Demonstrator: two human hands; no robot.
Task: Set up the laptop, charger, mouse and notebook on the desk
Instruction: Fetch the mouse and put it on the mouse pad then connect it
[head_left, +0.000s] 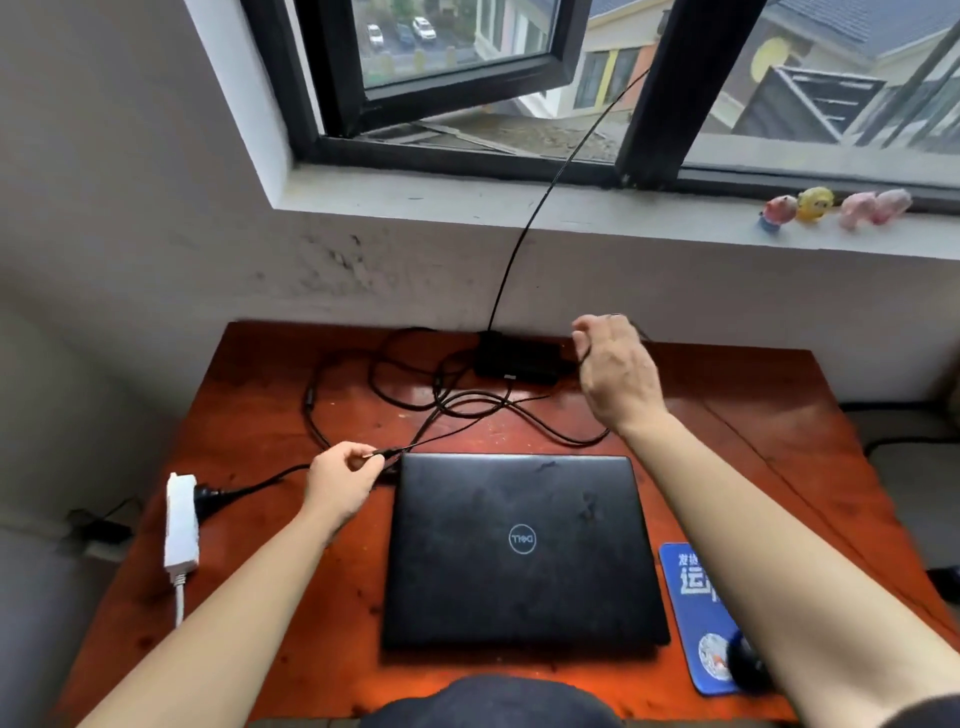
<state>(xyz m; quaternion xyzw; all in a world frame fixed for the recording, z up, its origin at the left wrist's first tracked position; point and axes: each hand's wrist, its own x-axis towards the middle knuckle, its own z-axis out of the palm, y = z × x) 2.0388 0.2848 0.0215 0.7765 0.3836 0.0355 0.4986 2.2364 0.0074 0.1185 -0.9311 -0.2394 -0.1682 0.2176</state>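
Observation:
A black laptop (522, 551) lies closed in the middle of the red-brown desk (260, 415). My left hand (340, 480) pinches the charger's plug tip just beside the laptop's far left corner. My right hand (615, 369) is raised near the black charger brick (514, 356) at the desk's back edge and grips a strand of the charger cable (467, 405). The cable lies in loose loops behind the laptop. A black mouse (748, 665) sits on a blue mouse pad (693, 613) at the right, partly hidden by my right forearm. No notebook is in view.
A white power strip (182, 519) with a black plug in it lies at the desk's left edge. A thin black wire (524, 234) runs from the desk's back up through the open window. Small toy figures (815, 205) stand on the windowsill.

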